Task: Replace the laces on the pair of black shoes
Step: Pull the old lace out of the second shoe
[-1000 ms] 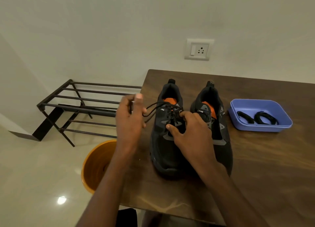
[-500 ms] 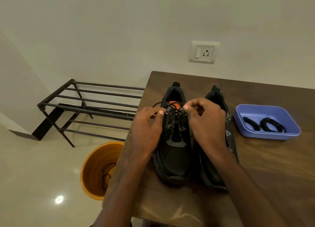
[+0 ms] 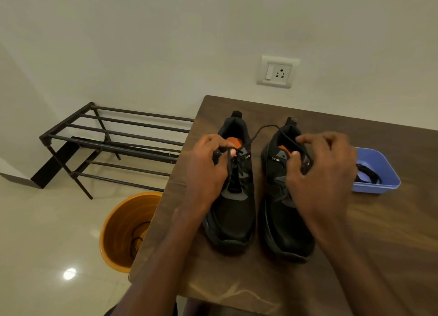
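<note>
While my left hand [image 3: 208, 171] pinches the left shoe's [image 3: 233, 197] lace [image 3: 254, 136], my right hand's [image 3: 322, 173] curled grip pulls its end.

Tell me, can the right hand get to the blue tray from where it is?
Probably yes. The right hand is pulling the lace just beside the tray, with nothing between them, but it would have to let go of the lace first.

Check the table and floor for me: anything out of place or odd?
One oddity: the orange plastic bucket stands on the floor, half tucked under the brown wooden table's edge, with a dark cord-like coil inside; what it is cannot be told. Nothing looks spilled or damaged.
</note>
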